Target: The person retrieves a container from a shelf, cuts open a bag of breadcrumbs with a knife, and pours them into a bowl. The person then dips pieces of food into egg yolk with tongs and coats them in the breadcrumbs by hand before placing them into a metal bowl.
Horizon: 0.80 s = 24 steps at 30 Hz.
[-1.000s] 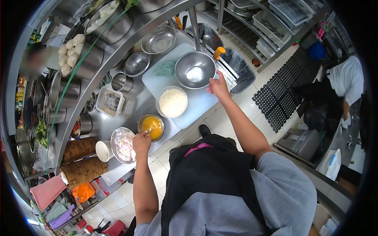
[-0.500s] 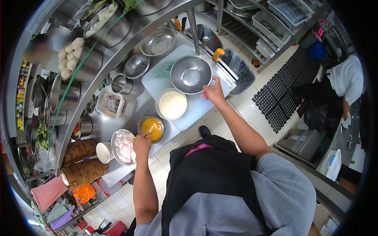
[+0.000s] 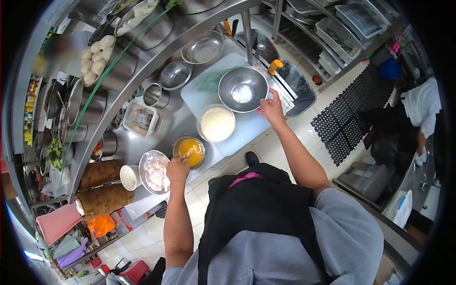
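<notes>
My right hand (image 3: 271, 109) grips the near rim of a wide steel bowl (image 3: 228, 95), thumb and fingers pinched on its edge; a bright reflection shows at its bottom. Beside it is a bowl of pale crumbs (image 3: 217, 124). My left hand (image 3: 178, 171) is closed at the edge of a smaller metal bowl of beaten egg (image 3: 191, 151). A thin, shiny shape runs from the fingers into the yellow liquid, too small to name. Left of this hand sits a bowl of pale pink, flour-dusted pieces (image 3: 156, 174).
A pale cutting board (image 3: 260, 124) lies under the crumbs and steel bowl. A white cup (image 3: 129, 177), bamboo steamers (image 3: 105, 202), a white basket (image 3: 140, 118) and steel bowls (image 3: 175, 75) line the counter. An overhead shelf holds pots. Another person (image 3: 422, 107) works at far right.
The whole view has shifted slightly, so the counter appears further right. My right hand keeps its hold on the steel bowl's rim. My left hand stays by the egg bowl.
</notes>
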Available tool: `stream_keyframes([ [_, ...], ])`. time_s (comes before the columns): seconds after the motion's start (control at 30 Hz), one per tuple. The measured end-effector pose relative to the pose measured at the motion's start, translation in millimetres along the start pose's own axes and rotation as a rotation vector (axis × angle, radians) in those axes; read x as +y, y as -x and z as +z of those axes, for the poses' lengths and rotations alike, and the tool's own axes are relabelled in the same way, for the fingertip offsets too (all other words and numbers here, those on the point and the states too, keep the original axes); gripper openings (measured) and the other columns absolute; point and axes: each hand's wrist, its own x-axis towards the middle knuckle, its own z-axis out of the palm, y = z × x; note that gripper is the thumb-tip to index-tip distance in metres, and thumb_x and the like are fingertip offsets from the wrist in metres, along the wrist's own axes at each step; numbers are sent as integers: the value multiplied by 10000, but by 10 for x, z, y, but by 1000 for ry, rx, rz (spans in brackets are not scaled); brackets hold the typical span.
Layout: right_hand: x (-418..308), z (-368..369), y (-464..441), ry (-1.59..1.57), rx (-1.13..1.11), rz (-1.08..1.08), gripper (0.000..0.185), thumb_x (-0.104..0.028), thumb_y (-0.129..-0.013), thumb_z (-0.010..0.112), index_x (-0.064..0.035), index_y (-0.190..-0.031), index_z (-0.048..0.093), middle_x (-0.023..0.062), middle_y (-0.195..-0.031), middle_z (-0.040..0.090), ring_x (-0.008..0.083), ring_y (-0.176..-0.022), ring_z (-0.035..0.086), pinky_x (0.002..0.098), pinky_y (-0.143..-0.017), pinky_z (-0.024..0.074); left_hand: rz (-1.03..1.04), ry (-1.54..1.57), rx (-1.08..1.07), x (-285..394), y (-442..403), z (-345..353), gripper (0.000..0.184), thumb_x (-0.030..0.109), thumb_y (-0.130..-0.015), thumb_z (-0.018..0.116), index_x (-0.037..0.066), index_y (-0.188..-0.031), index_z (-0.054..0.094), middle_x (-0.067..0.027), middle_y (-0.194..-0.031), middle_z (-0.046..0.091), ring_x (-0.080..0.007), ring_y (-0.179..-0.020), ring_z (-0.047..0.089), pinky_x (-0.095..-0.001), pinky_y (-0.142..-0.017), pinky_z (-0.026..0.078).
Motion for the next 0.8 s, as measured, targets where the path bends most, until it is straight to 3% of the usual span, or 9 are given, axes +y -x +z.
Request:
stream_keyframes([
  [0.1,-13,40,16,-89,-40,31,592,-125,-970,618,-102,-1480,318,119,-860,663,211,-678,701,314,-594,583,5,-18,-17,4,-8,-31,260,269,-858,669,136,-1048,787,-158,-1008,745,-372,-928,715,-475,-837,570],
  [0.13,-23,24,43,-59,-47,74,574,-209,-1000,616,-148,-1494,330,101,-934,629,199,-705,684,326,-631,582,31,-25,14,0,8,-40,250,266,-860,668,142,-1040,790,-162,-980,749,-370,-907,719,-475,-824,573],
  [0.27,7,-90,193,-39,-14,175,573,-295,-1017,589,-132,-1492,314,116,-1006,628,195,-689,681,309,-596,552,31,30,29,10,94,-157,234,247,-857,679,140,-1034,788,-176,-911,747,-374,-882,724,-478,-800,572],
  [0.4,128,-186,393,-32,-42,214,499,-284,-1017,588,-121,-1444,387,106,-984,632,193,-710,684,304,-605,554,22,95,42,84,239,-478,227,237,-858,686,125,-1029,782,-182,-914,744,-379,-891,719,-477,-804,566],
  [0.47,172,-162,486,3,-137,231,357,-273,-1018,572,-127,-1337,506,83,-993,623,186,-758,670,314,-672,557,39,118,66,67,287,-627,222,234,-862,690,113,-1027,776,-184,-923,743,-381,-890,716,-470,-810,559],
  [0.57,212,-20,560,-9,-262,257,275,-264,-1011,580,-109,-1237,557,73,-991,623,175,-765,669,308,-670,555,57,140,111,78,385,-884,221,230,-865,695,110,-1033,773,-177,-928,747,-374,-886,717,-461,-815,556],
  [0.7,117,272,677,8,-353,233,201,-208,-1001,592,-83,-1155,558,65,-889,628,165,-681,672,295,-565,539,30,151,151,150,509,-1290,209,196,-863,704,101,-1035,776,-172,-898,747,-368,-857,721,-454,-787,553],
  [0.73,98,316,701,49,-346,201,153,-209,-991,576,-63,-1038,569,50,-791,606,161,-637,661,301,-534,529,34,157,175,163,540,-1380,209,188,-859,711,101,-1038,776,-181,-890,743,-369,-841,722,-449,-773,552],
  [0.8,138,298,721,129,-425,229,157,-214,-984,566,-58,-988,573,55,-764,609,161,-613,653,301,-522,525,27,168,202,166,585,-1507,212,191,-859,712,103,-1041,776,-185,-891,741,-370,-836,721,-448,-767,552],
])
